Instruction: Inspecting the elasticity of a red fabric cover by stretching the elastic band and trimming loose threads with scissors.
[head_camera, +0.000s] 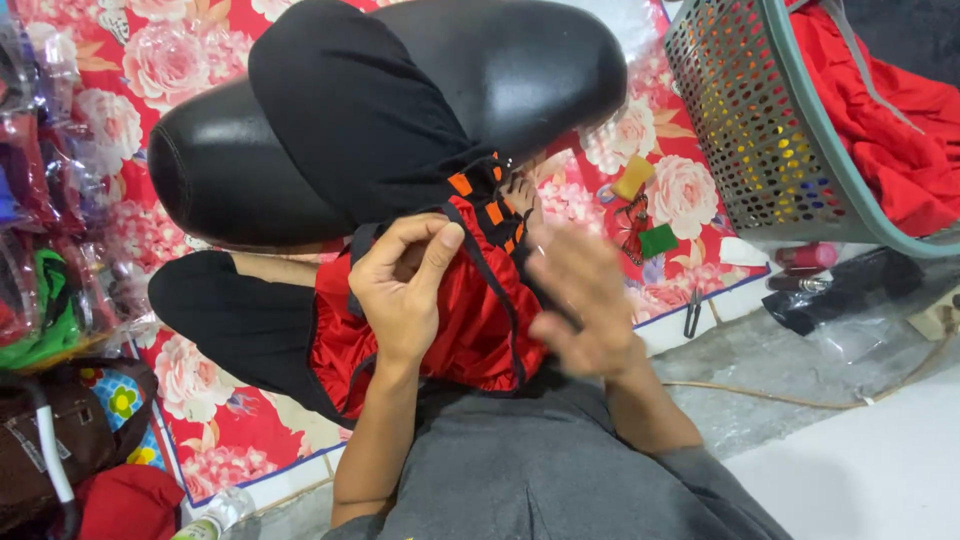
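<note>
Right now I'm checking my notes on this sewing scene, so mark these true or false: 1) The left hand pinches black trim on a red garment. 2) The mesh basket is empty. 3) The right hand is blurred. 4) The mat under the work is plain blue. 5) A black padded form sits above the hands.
1) True: the left hand pinches the black trim on the red garment.
2) False: the mesh basket holds red cloth.
3) True: the right hand is blurred, so its grip cannot be told.
4) False: the mat is red with pink flowers.
5) True: the black padded form, partly covered with black cloth, lies above the hands.
</note>
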